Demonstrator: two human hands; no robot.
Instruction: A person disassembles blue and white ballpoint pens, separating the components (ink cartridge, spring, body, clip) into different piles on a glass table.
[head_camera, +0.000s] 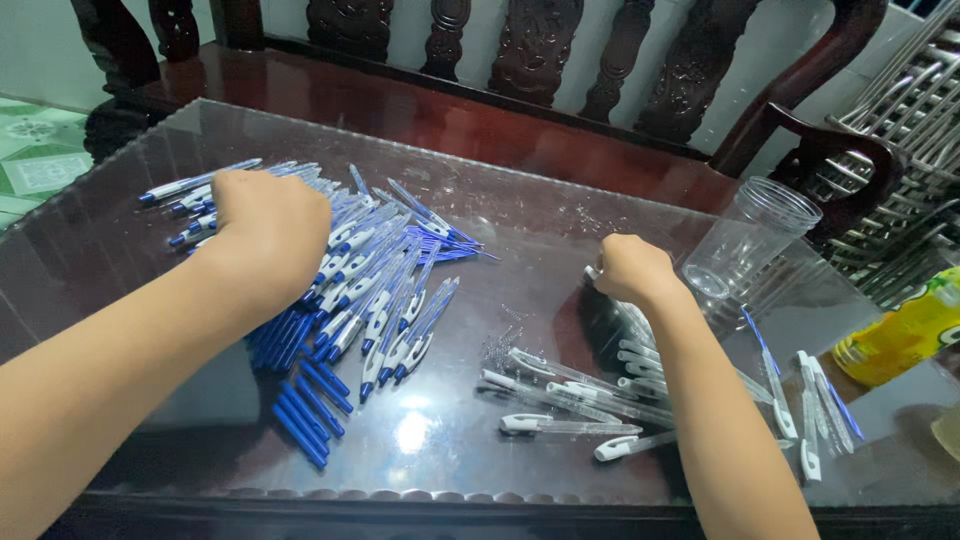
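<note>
pen heap (360, 290) left, cup (750, 240) right

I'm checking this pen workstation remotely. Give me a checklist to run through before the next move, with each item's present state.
1. Left hand on the blue pen pile: ok.
2. Right hand closed at the clear pen parts: ok; what it holds: cannot tell.
3. Clear plastic cup upright on the table: not ok, it lies tilted.
4. Yellow-green bottle apart from the hands: ok.
5. Loose pens at right, on the glass top: ok.

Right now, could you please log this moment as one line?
left hand: on blue pen pile | right hand: fisted by clear pen parts | plastic cup: lying tilted
</note>
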